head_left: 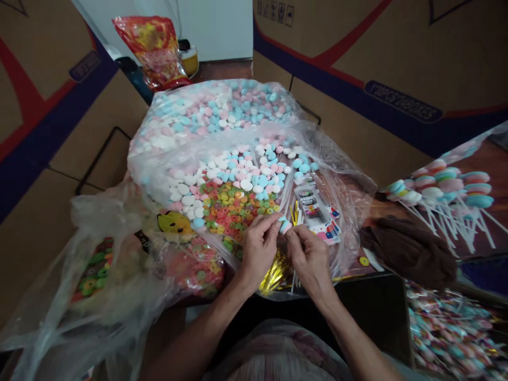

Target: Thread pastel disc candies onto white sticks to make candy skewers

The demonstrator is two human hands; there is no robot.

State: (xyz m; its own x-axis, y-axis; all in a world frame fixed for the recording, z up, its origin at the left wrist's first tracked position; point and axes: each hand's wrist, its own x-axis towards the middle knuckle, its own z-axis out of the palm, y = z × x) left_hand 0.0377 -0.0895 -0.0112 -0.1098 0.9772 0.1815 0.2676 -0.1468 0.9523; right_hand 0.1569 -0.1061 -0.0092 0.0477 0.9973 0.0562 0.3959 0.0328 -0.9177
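Note:
Between my two hands is a small stack of blue, pink and white candies [284, 226]. My left hand [259, 251] pinches its left side with thumb and forefinger. From the other side, my right hand [308, 256] closes its fingertips on the same stack; whether a stick runs through it is hidden. Just beyond lie ring-shaped gummies [234, 206] in orange, green and yellow, with loose pastel candies [246, 182] behind them. Gold twist ties [275, 272] lie under my hands. Small printed packets [311, 203] and white sticks are near my right hand.
A large clear bag [222, 111] of pastel candies fills the back. Cardboard boxes [357, 100] flank both sides. Finished candy lollipops [448, 185] lie at right beside a brown cloth [408, 251], above a bin of wrapped ones [456, 333]. Plastic bags [119, 296] spread at left.

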